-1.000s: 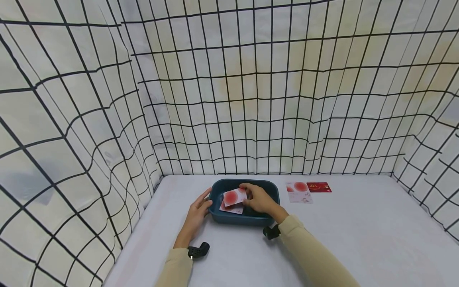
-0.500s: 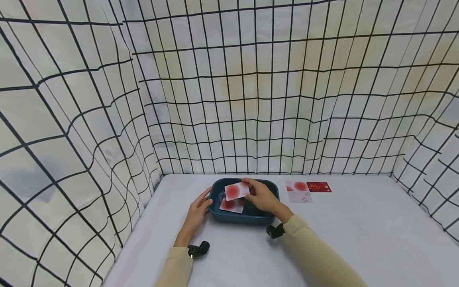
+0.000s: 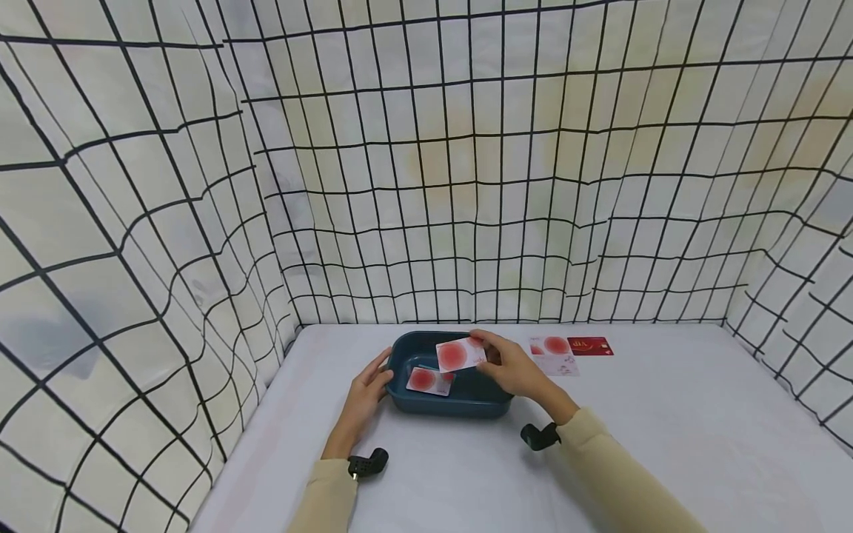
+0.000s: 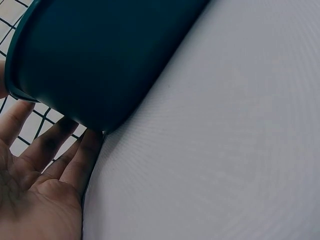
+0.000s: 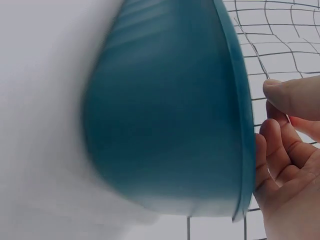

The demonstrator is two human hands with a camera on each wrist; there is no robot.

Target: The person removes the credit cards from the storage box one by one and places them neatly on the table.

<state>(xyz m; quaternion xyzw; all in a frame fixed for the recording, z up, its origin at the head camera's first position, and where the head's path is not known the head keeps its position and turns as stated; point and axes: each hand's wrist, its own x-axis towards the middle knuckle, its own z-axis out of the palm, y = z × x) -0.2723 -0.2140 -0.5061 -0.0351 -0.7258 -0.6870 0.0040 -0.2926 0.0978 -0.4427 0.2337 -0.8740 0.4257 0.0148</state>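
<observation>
A dark teal plastic bin [image 3: 446,406] stands on the white table. My right hand [image 3: 512,364] pinches a white card [image 3: 460,354] with a red circle by its right end, held over the bin. In the right wrist view the hand [image 5: 292,150] is beside the bin's rim, with thumb and fingertips meeting at the card's thin edge. Another pink-and-red card [image 3: 429,380] lies inside the bin, at its left. My left hand [image 3: 365,385] rests against the bin's left end; the left wrist view shows its fairly straight fingers [image 4: 85,160] touching the bin's wall.
Right of the bin lie a pale pink card [image 3: 556,365], a card with a red circle [image 3: 556,345] and a red VIP card [image 3: 590,346]. Black netting [image 3: 426,224] over white sheeting rises behind the table and along both sides.
My right hand has lifted the card off the other card in the bin and carried it to the right. The left hand stays at the bin's left end.
</observation>
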